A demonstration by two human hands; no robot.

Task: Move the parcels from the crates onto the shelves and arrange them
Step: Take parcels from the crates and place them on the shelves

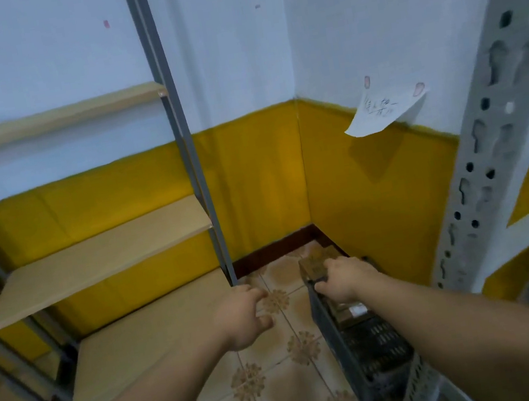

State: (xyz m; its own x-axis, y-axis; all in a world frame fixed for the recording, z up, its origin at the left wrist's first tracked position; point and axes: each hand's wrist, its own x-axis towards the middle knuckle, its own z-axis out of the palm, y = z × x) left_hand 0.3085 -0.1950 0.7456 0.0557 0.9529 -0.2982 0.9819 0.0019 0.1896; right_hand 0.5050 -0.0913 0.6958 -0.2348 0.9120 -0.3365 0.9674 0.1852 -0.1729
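The brown parcel [315, 262] sits at the far end of the dark plastic crate [379, 352], which stands on the tiled floor [286, 391] along the yellow wall. Your right hand [346, 279] grips the parcel, its fingers [334, 265] curled over the top and the thumb at the near edge. Your left hand [243, 318] hovers over the tiles beside the crate, fingers loosely spread and holding nothing. A second parcel [352, 313] lies in the crate under your right wrist. The wooden shelves [99, 257] stand to your left.
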